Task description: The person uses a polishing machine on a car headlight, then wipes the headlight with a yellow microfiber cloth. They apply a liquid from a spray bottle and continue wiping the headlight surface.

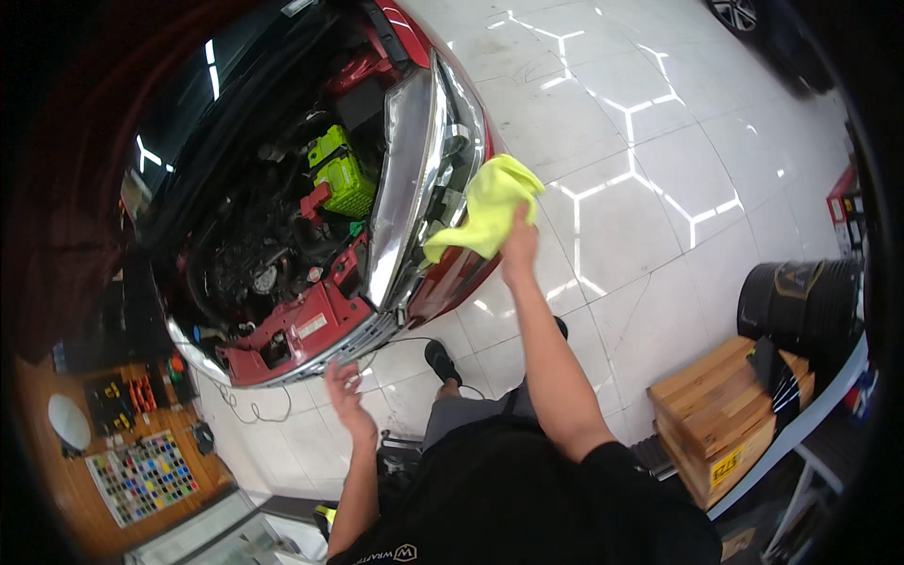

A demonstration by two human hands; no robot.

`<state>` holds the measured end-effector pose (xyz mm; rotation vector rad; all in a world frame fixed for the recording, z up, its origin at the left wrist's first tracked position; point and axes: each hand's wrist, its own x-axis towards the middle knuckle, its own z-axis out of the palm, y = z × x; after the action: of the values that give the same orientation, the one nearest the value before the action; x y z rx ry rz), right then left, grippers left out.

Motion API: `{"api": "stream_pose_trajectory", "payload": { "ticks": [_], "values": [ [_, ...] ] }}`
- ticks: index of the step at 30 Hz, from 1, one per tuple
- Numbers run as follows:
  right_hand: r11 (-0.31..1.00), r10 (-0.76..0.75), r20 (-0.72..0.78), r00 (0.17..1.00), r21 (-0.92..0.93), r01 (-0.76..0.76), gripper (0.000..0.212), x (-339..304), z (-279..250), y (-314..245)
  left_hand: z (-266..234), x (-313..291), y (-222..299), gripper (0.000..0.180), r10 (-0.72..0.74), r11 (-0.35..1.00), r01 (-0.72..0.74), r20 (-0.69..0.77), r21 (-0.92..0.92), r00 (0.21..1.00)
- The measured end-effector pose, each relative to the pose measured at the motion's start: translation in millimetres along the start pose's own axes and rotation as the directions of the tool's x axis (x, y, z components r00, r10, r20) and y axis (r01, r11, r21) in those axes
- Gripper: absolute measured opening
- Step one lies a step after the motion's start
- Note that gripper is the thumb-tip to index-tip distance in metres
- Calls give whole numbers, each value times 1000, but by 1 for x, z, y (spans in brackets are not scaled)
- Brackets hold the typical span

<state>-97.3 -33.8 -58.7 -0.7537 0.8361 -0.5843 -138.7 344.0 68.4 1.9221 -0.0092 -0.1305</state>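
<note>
A yellow-green cleaning cloth is in my right hand, gathered under the fingers. It lies over the outer edge of the headlight and the red fender corner of a car whose bonnet is raised. Some of the fingers are hidden by the cloth and slightly blurred. Low on the left, my left hand is held in the air just off the front bumper edge, fingers loosely apart and nothing in them.
In the engine bay sits a bright green battery. A wooden box and a black drum stand at right on the tiled floor. A thin cable trails below the bumper. A wooden panel with colour samples is lower left.
</note>
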Motion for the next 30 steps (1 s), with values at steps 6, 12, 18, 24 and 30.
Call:
{"api": "stream_pose_trajectory", "payload": {
  "ticks": [6,12,18,24,30],
  "values": [
    [719,508,498,703,204,-664,65,-81,-132,-23,97,-61,61,68,-31,992,-21,396,124,918],
    [586,704,684,191,-407,-700,65,-164,-122,-56,97,-81,124,55,33,956,-164,461,245,887],
    [469,711,689,-141,-614,-635,69,-224,-107,-103,62,-140,172,60,148,959,-266,634,94,759],
    [333,771,546,-329,-785,-522,77,-291,-123,-97,17,-241,152,49,174,864,-389,536,320,826],
    [179,766,553,-327,-674,-717,87,-334,-143,-126,19,-350,163,35,269,953,-296,263,69,927]
  ]
}}
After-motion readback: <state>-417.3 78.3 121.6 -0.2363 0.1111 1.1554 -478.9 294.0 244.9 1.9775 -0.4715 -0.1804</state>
